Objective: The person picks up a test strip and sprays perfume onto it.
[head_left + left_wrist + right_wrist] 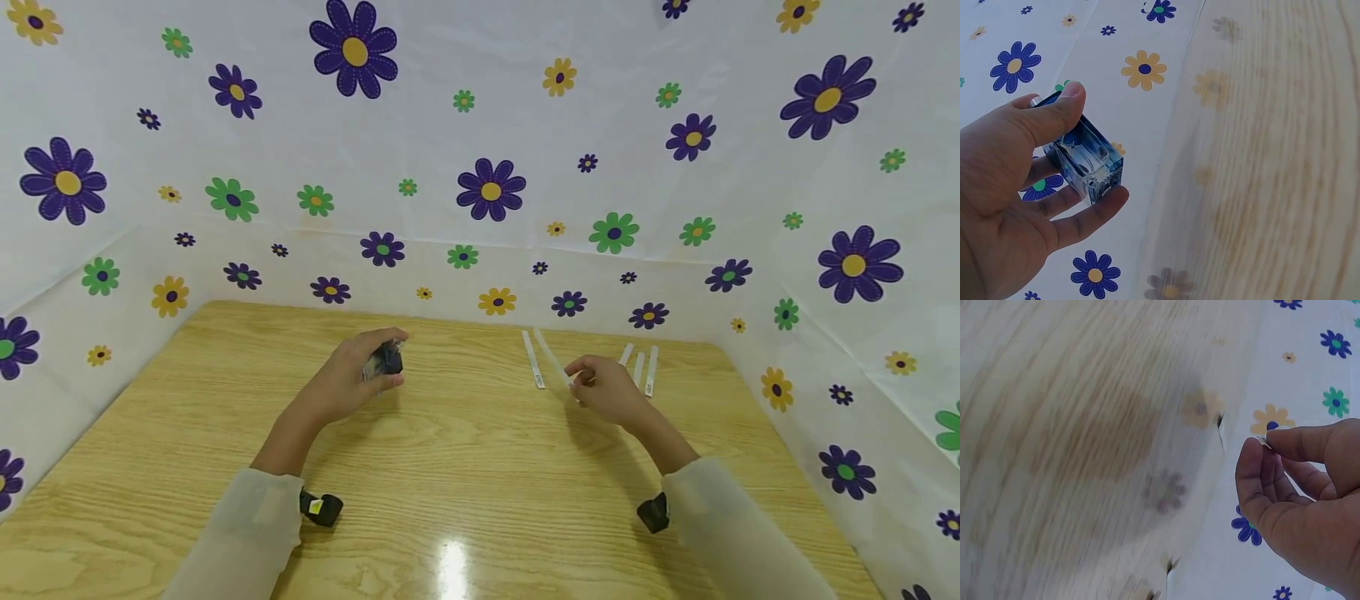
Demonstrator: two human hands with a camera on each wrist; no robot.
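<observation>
Blurring hides strip (pixel 553 360) in right hand (pixel 609 390); left hand (pixel 352 379) grips bottle (pixel 385 361).

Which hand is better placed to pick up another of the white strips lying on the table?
Right. The right hand hovers beside the loose white strips at the table's far right and already pinches one strip, while the left hand is farther away, gripping a blue glass bottle.
</observation>
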